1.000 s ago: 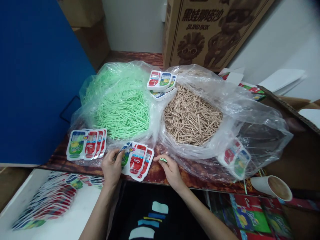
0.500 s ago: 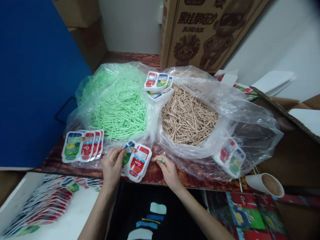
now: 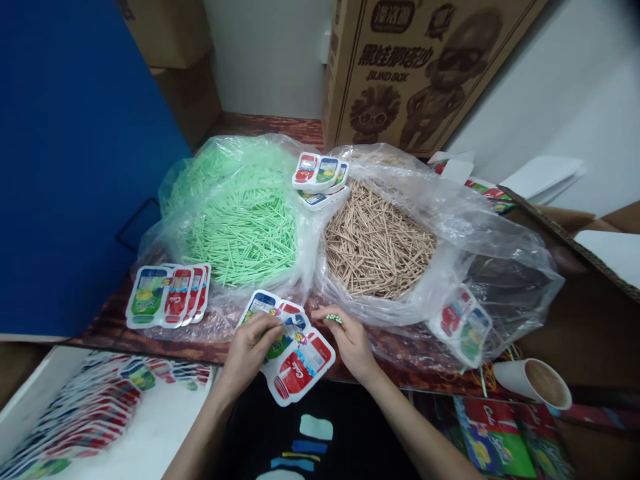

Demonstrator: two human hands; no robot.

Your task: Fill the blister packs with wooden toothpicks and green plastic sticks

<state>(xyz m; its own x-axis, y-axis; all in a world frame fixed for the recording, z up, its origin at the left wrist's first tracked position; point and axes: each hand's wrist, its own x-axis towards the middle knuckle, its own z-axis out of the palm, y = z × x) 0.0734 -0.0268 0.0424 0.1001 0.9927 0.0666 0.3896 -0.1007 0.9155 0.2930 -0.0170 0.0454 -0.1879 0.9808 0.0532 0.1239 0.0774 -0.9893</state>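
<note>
My left hand (image 3: 255, 343) pinches the upper part of a can-shaped Cola and Sprite blister pack (image 3: 300, 367), which tilts over the table edge. Beneath it, another such pack (image 3: 260, 303) lies partly covered. To the right, my right hand (image 3: 350, 337) is closed around a small bundle of pale green sticks (image 3: 334, 319), their ends showing above the fingers. Beyond my hands, one clear bag holds loose green sticks (image 3: 243, 233) and a second bag holds brown sticks (image 3: 380, 243).
Overlapping packs (image 3: 167, 297) lie at the left, and more (image 3: 320, 179) rest between the bags. A paper cup (image 3: 533, 382) of brown liquid lies tilted at the right edge. A white box (image 3: 165, 433) with many packs sits lower left; a blue panel (image 3: 75, 167) stands left.
My left hand has moved right, lifting the upper pack toward me and off the one beneath. My right hand has shifted slightly right, still holding the green sticks.
</note>
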